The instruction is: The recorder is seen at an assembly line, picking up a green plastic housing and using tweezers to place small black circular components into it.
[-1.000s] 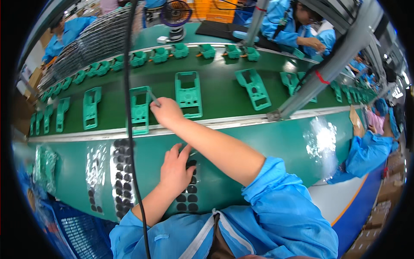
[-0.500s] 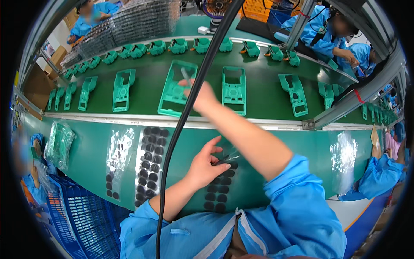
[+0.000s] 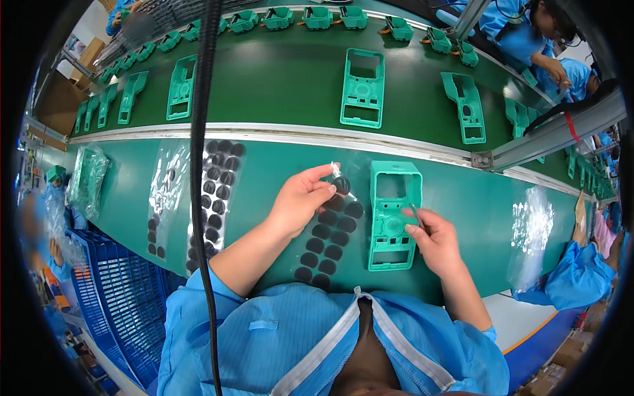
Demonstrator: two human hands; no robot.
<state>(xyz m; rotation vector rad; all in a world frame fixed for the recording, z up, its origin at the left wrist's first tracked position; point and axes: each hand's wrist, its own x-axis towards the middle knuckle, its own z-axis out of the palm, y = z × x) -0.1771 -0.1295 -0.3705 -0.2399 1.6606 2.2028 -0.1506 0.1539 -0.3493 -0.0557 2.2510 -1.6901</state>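
A clear plastic sheet with rows of round black pads (image 3: 319,248) lies in front of me. My left hand (image 3: 305,200) pinches its top end between thumb and fingers, lifting that end slightly. Just to the right, a green plastic housing (image 3: 394,223) rests on the table, with a large opening at each end and a round grille in the middle. Over the housing's right side, my right hand (image 3: 432,239) is closed around thin tweezers (image 3: 417,215), whose tip points toward the grille; the fingers partly hide them.
Other pad sheets (image 3: 214,191) and a clear bag (image 3: 89,181) lie left, and plastic film (image 3: 530,241) lies right. Beyond a metal rail (image 3: 284,134), a green conveyor (image 3: 277,86) carries several housings. A black cable (image 3: 201,132) hangs across the view. Blue crates (image 3: 125,297) stand lower left.
My right hand has come back from the conveyor, and a green housing from there now lies on the table beside the pad sheet. My left hand still pinches the sheet. The view has shifted.
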